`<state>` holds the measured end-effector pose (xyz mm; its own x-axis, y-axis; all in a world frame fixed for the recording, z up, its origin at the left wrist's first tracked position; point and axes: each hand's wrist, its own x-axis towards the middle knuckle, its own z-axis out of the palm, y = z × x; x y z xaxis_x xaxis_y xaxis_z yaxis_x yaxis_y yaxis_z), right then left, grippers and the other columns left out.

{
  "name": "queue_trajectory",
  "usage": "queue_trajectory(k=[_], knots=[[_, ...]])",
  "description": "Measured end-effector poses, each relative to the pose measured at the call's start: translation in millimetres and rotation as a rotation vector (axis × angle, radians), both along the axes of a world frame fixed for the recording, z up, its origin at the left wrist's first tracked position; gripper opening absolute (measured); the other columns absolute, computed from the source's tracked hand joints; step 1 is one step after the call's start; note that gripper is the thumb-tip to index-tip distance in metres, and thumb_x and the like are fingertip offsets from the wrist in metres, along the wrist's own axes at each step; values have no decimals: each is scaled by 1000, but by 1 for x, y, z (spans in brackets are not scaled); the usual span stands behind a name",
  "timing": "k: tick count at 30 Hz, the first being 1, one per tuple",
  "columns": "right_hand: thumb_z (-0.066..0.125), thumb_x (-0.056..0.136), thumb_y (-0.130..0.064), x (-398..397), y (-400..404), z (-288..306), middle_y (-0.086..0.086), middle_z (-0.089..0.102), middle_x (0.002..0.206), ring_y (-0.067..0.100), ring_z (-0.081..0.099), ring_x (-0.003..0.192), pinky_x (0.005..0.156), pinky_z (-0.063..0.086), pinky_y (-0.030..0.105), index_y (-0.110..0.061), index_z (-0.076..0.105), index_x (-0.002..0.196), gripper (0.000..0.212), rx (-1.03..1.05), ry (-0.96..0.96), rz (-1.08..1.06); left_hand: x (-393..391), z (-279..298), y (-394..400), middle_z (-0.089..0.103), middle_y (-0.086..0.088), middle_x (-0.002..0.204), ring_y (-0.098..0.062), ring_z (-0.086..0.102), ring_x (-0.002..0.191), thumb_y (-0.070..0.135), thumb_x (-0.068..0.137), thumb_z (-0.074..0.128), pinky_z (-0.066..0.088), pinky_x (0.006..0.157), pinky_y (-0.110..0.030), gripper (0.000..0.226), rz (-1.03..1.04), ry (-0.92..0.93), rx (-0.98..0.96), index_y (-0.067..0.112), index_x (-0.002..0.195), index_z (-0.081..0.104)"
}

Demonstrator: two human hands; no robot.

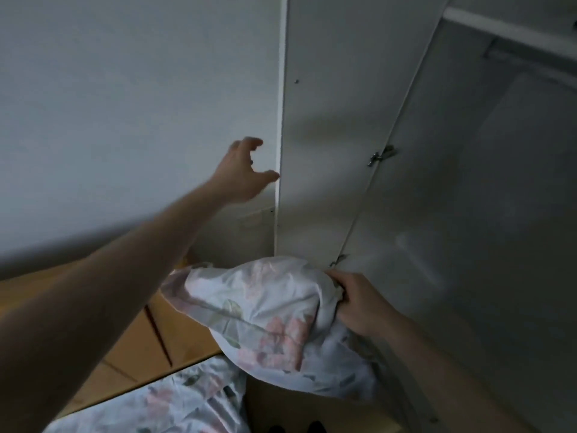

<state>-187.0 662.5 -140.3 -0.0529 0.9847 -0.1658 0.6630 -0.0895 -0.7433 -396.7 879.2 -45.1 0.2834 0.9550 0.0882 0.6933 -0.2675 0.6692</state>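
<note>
A white pillow with a pink and green flower print point(265, 314) hangs at the lower middle, and my right hand point(356, 301) grips a bunched fold of its cover at the right end. My left hand point(243, 170) is stretched out and up, fingers spread and loosely bent, holding nothing. Its thumb lies right at the free edge of an open white wardrobe door point(327, 135); whether it touches the edge is unclear. The wardrobe's inside point(499, 182) is open at the right.
A plain white wall point(125, 104) fills the left. Below it runs a wooden bed frame or cabinet point(150, 332). Bedding with the same flower print point(175, 401) lies at the bottom. Metal hinges point(379, 156) sit on the door's right side.
</note>
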Motion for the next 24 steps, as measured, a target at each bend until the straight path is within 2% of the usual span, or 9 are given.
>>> queue_trajectory(k=[3,7,10,13,16,19,24], knots=[[62,83,-14,9,-8,10,-12,78,102,1,71,99,85,59,39,-28,73,109,31,36,-6,-39,26,21,53,33,-12,158,-31,46,137,40,81,82,41,113,-46,99,-9,-50,-52,15,157,23],[59,75,-20,23,-11,22,-6,78,98,9,73,98,81,58,43,-23,71,104,31,66,-49,-88,45,41,95,30,-14,162,-31,36,145,34,82,82,35,117,-41,106,43,-110,-60,14,160,14],[55,71,-20,33,-14,34,-7,77,93,13,73,95,80,59,43,-22,71,97,31,75,-56,-124,56,54,112,44,-9,155,-29,47,137,27,83,81,43,110,-39,94,26,-159,-58,18,157,24],[54,72,-19,40,-19,46,-7,75,87,12,72,88,77,59,44,-23,69,90,24,77,-61,-170,65,59,123,64,-8,132,-33,62,118,26,78,79,53,97,-41,69,8,-159,-41,16,137,44],[53,71,-19,46,-25,54,-5,74,85,14,70,85,76,58,44,-22,68,88,23,98,-88,-198,70,61,117,68,-11,117,-33,63,104,25,84,67,52,84,-37,46,66,-140,24,15,124,48],[50,69,-20,54,-30,60,-7,73,83,12,70,83,74,57,43,-23,69,87,26,119,-96,-239,71,59,102,69,-13,113,-38,62,106,24,91,58,51,90,-42,36,77,-74,142,13,124,48],[54,75,-15,65,-46,60,-9,71,76,11,68,77,69,54,43,-25,65,79,16,175,-81,-313,74,48,76,70,-5,110,-33,65,106,28,90,68,53,92,-42,43,6,-132,181,15,127,53]])
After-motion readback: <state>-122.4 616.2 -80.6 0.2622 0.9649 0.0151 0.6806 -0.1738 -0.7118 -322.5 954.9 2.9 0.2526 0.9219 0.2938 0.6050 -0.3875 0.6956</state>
